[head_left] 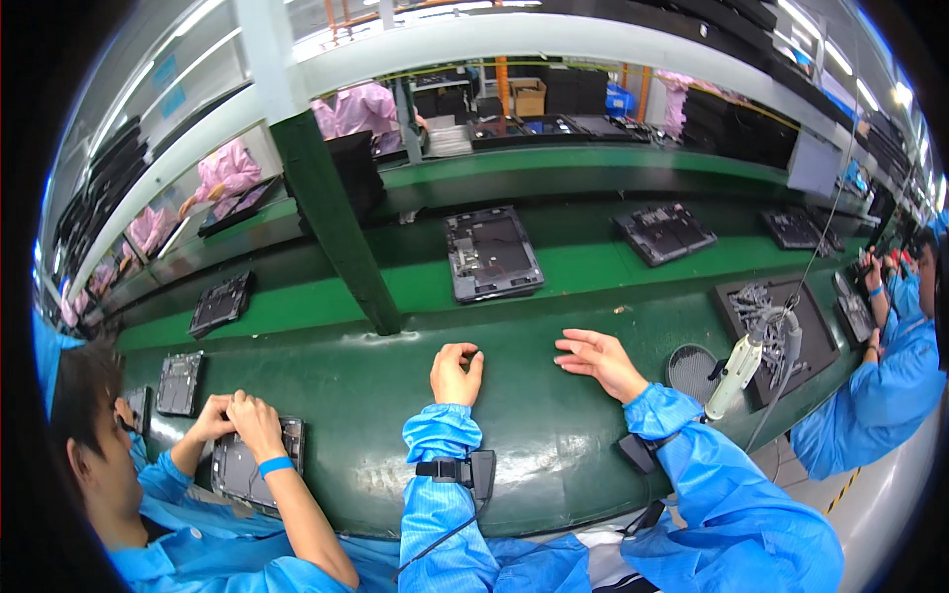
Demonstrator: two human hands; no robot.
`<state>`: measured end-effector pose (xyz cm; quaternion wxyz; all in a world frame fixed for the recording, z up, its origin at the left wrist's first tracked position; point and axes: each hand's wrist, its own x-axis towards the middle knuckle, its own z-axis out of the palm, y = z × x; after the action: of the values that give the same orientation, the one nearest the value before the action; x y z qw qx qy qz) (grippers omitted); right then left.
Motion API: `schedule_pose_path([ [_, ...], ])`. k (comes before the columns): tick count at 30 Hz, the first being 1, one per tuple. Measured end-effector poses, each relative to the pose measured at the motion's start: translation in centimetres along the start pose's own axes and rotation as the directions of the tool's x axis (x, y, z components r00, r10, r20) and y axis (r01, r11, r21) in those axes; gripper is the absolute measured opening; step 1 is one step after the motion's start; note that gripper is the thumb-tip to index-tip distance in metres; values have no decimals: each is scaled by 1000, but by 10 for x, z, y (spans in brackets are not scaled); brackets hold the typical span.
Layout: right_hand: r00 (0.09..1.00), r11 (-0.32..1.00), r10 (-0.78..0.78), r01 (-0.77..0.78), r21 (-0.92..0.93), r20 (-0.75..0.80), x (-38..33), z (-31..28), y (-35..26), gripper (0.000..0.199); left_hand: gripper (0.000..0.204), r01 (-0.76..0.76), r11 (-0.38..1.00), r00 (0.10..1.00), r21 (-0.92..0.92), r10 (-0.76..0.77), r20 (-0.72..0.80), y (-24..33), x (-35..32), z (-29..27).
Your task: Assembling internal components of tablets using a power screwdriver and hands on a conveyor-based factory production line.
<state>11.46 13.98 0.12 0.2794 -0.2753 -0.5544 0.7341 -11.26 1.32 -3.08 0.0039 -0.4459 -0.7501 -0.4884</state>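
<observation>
Hard to tell if the left hand (pixel 456 375) has anything in it: the fingers are curled into a loose fist on the dark green bench (pixel 554 445) and whatever sits between thumb and forefinger is too small to make out. There's a tiny dark speck by the fingertips, can't say what it is. The right hand (pixel 598 362) lies flat-ish with the fingers spread wide and pointing left toward the other hand, holding nothing.

Nearest real piece is the open dark panel (pixel 491 253), a flat rectangular tray-like assembly out on the green belt (pixel 583 267), well beyond the fingertips of both hands and touching neither. Its long axis runs away from the person, short edge facing the fingers, tilted slightly.

Off past the right hand's wrist side hangs a pale electric screwdriver (pixel 734 374), tip down, near a round dark dish (pixel 689 368). To the left of the fist, a co-worker's hands (pixel 234 418) cover most of another panel, so its details are hidden
</observation>
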Motion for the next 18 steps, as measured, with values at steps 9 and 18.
schedule_pose_path([
  [9,994,962,-17,45,-268,106,-27,-3,21,23,38,-183,904,983,386,168,73,4,48,48],
  [18,976,839,-163,213,-502,142,-34,-7,19,23,28,-150,922,984,358,173,-32,12,45,61],
])
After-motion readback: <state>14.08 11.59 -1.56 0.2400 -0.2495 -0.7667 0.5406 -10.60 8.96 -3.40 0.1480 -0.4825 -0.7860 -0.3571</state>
